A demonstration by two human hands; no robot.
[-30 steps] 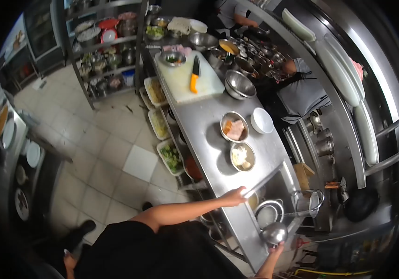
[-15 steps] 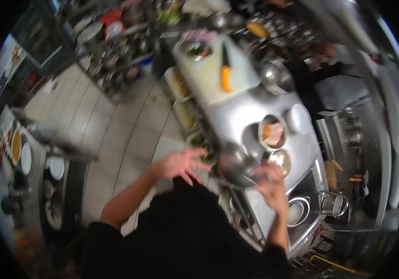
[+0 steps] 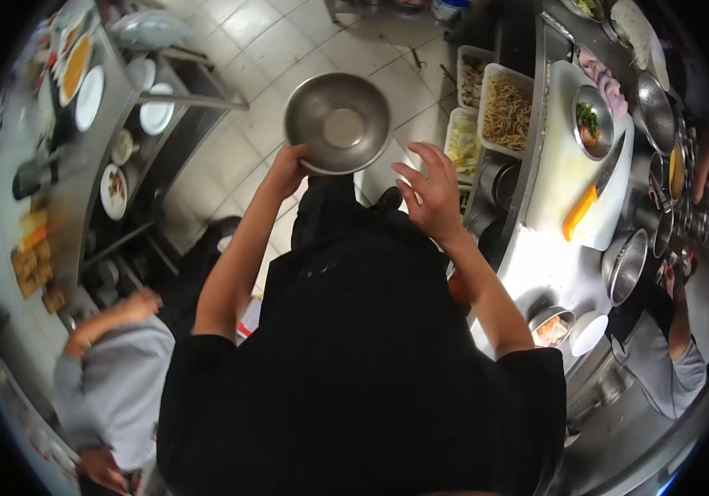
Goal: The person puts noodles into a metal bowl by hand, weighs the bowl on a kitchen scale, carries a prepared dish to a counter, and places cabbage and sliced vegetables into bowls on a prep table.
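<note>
A wide metal mixing bowl [image 3: 321, 124] hangs over the floor in front of me, its hollow side facing up with nothing inside. My left hand [image 3: 290, 169] grips its near left rim, the fingers partly hidden beneath. Just right of the bowl, apart from it, my right hand [image 3: 435, 197] is raised with spread, bent fingers and holds nothing. Beyond that hand stand a white basket of noodles [image 3: 506, 107] and a white basket of cut cabbage [image 3: 463, 140].
To the right, a steel counter bears a cutting board [image 3: 549, 174], an orange-handled knife [image 3: 584, 207] and a bowl of meat [image 3: 551, 329]. At left is a shelf with white plates [image 3: 156, 109]. One co-worker [image 3: 123, 372] is at lower left, another [image 3: 660, 355] at right.
My view has swung left, away from the counter. The metal bowl has come off the counter to over the floor, now in my left hand. My right hand is off it and open.
</note>
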